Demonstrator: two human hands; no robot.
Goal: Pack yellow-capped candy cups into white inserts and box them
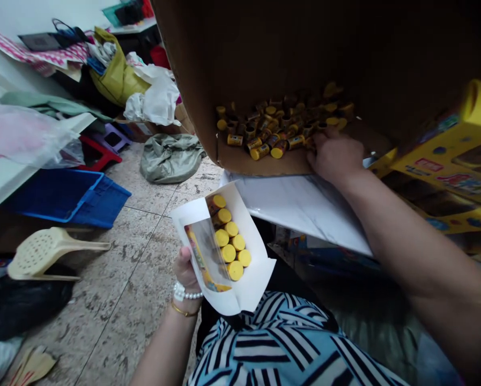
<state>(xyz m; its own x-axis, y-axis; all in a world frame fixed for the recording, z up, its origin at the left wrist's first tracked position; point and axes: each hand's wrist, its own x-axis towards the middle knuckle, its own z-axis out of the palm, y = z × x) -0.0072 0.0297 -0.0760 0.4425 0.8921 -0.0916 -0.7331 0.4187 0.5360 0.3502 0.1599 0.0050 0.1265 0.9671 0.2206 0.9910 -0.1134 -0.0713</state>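
Note:
My left hand (pixel 185 268) holds a small white windowed packet (pixel 248 287) with its flap open; several yellow-capped little jars (pixel 229 246) stand inside it in rows. My right hand (pixel 333 155) reaches into a big brown cardboard box (pixel 264 53) tipped on its side, fingers curled among a heap of loose yellow-capped jars (pixel 272 134) at the box's bottom. Whether the right hand grips a jar is hidden by its back. The packet is lower and to the left of the box.
White sheets (pixel 300 206) lie under the box. Yellow printed cartons (pixel 457 155) are stacked at right. On the tiled floor at left sit a blue crate (pixel 69 195), a cream plastic stool (pixel 47 252), a grey bag (pixel 170 158) and piled bags and cloth.

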